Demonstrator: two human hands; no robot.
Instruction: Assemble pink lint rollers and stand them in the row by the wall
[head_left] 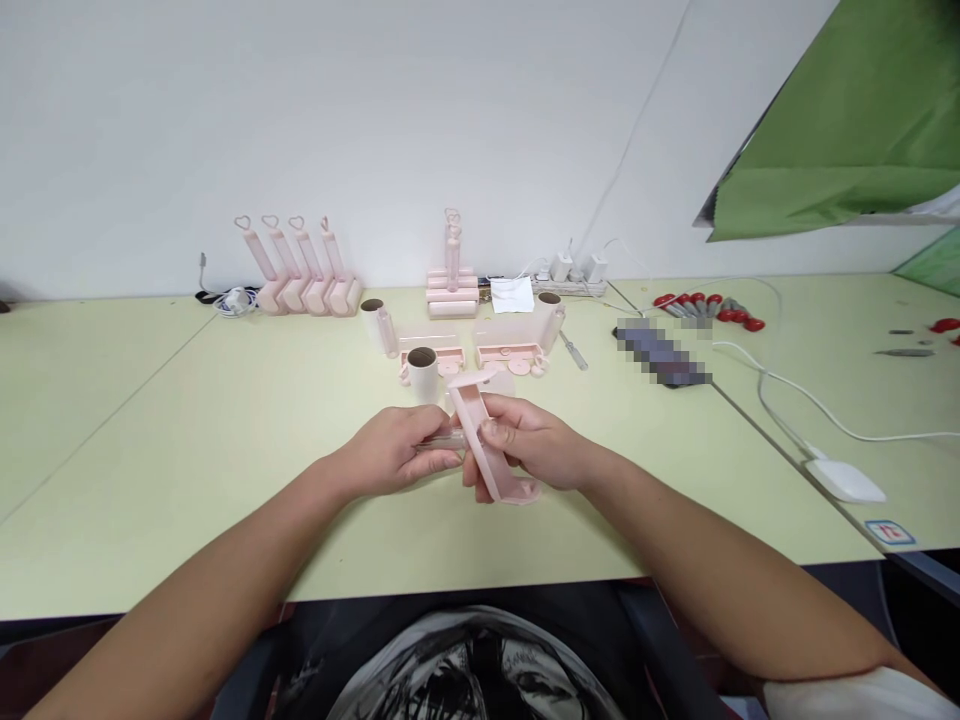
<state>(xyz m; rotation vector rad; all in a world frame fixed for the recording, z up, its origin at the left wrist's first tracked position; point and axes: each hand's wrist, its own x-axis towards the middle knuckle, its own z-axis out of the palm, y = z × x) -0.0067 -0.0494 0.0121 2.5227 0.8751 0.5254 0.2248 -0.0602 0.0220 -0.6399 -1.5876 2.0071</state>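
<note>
Above the near part of the table, my right hand is closed around a pink plastic lint roller housing, a long open shell with raised ends, held tilted. My left hand grips a clear tube handle by its sides. The tube's right end meets the housing's back; whether it is seated there is hidden. Just beyond my hands stands a white roll with a brown core. Two pink housing trays with small round pink pieces lie behind it.
Several pink rollers with heart-topped handles stand at the back left, more at the back centre. A screwdriver, a blurred phone, red-handled tools and a white charger with cable lie to the right.
</note>
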